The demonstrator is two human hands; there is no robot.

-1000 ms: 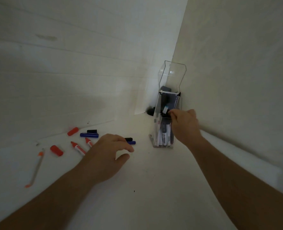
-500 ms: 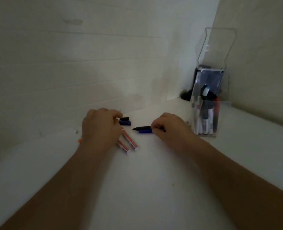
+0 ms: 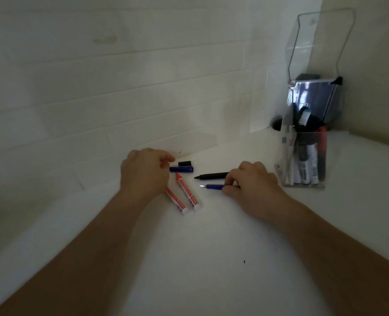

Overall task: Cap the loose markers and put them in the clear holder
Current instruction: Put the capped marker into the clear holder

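Some markers already stand in the clear holder (image 3: 303,160) at the far right. Four loose markers still lie uncapped on the table. The right hand (image 3: 250,188) pinches the blue marker (image 3: 214,186) beside the black marker (image 3: 211,176). The left hand (image 3: 143,174), fingers curled, reaches for the blue cap (image 3: 181,169) near two red markers (image 3: 186,192).

Both forearms are bare from the lower frame edge up to the wrists, with no sleeve showing on either. The left hand (image 3: 144,173) and right hand (image 3: 254,187) are bare too: no glove, ring, watch or band is visible.
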